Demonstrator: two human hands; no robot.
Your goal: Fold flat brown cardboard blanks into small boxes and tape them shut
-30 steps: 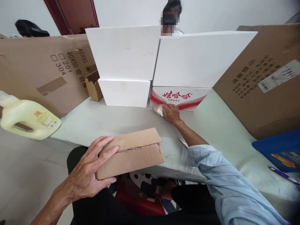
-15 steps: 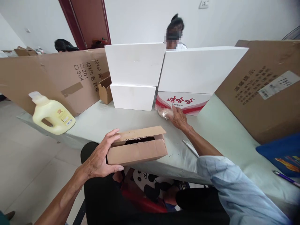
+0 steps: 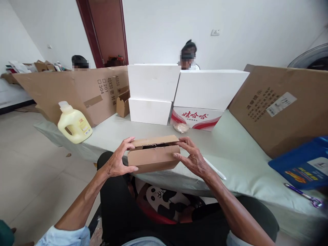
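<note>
At bench (image 3: 238, 153) edge, L hand (image 3: 116, 162) & R hand (image 3: 192, 159) hold brown box (image 3: 155, 160), each grip wide round opp. ends. Packet (image 3: 181, 127) lies nr. red-print carton (image 3: 196, 117).

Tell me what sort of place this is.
Probably a shared indoor workroom: a covered table, large cardboard pieces and stacked boxes standing on it like dividers, and two other people's heads showing beyond.

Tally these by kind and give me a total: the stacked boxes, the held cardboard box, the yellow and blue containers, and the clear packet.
Plain white boxes: 3
Red-and-white box: 1
Held cardboard box: 1
Yellow container: 1
Blue container: 1
Clear packet: 1
Total: 8
</note>
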